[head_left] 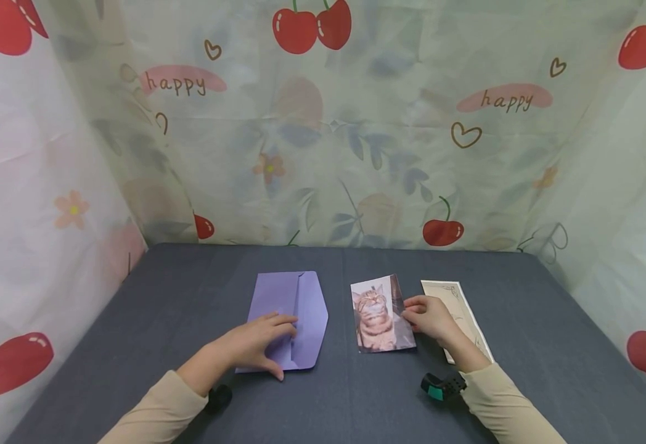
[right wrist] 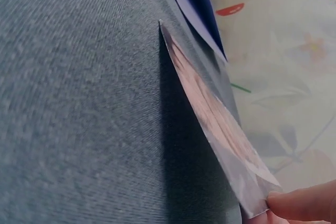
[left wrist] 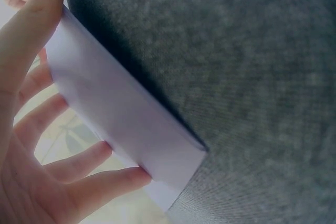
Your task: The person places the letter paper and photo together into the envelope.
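A purple envelope (head_left: pixel 275 296), its flap (head_left: pixel 313 314) unfolded to the right, lies left of the middle of the table. Spread over its near half, my left hand (head_left: pixel 259 339) rests fingertips on the paper, with the thumb at the near edge. In the left wrist view the envelope (left wrist: pixel 126 114) shows pale, fingertips touching it. A cat photo (head_left: pixel 375 317) is pinched at its right edge between the thumb and fingers of my right hand (head_left: pixel 431 317). The right wrist view has this photo (right wrist: pixel 210 114) tilted, one side raised above the cloth and shadow under it.
A cream card (head_left: pixel 467 314) with a decorative border lies to the right, partly behind the right hand and forearm. Dark cloth covers the table (head_left: pixel 345 401). A printed curtain (head_left: pixel 334 154) stands along the back and both sides.
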Available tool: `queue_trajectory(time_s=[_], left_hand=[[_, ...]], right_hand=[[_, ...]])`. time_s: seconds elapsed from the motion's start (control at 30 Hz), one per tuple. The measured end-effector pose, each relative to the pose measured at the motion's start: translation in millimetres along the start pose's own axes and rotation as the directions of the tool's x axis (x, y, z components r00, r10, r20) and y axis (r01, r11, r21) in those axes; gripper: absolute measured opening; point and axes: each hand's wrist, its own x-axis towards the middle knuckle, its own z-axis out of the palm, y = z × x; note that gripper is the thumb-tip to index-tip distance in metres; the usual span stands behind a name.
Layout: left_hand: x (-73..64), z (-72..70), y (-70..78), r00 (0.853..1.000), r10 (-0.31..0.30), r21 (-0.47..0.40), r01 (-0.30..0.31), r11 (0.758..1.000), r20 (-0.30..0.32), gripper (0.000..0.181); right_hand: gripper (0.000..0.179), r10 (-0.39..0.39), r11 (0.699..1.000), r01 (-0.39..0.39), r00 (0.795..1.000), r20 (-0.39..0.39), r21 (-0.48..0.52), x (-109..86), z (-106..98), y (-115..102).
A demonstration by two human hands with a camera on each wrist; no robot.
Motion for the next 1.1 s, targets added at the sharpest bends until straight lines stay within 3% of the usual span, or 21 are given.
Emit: queue_trajectory(time_s=[0.53, 1.1], left_hand=[[-0.3, 1.4, -0.4, 1.0, -0.018, -0.008, 0.018, 1.0, 0.016, 0.06], [0.0, 1.4, -1.6, 1.0, -0.014, -0.011, 0.015, 1.0, 0.017, 0.06]], right_hand=[[0.029, -0.025, 0.998, 0.027, 0.999, -0.034, 0.059, -1.3, -4, -7], [0.03, -0.021, 0.998, 0.023, 0.999, -0.042, 0.051, 0.2, -4, -15]])
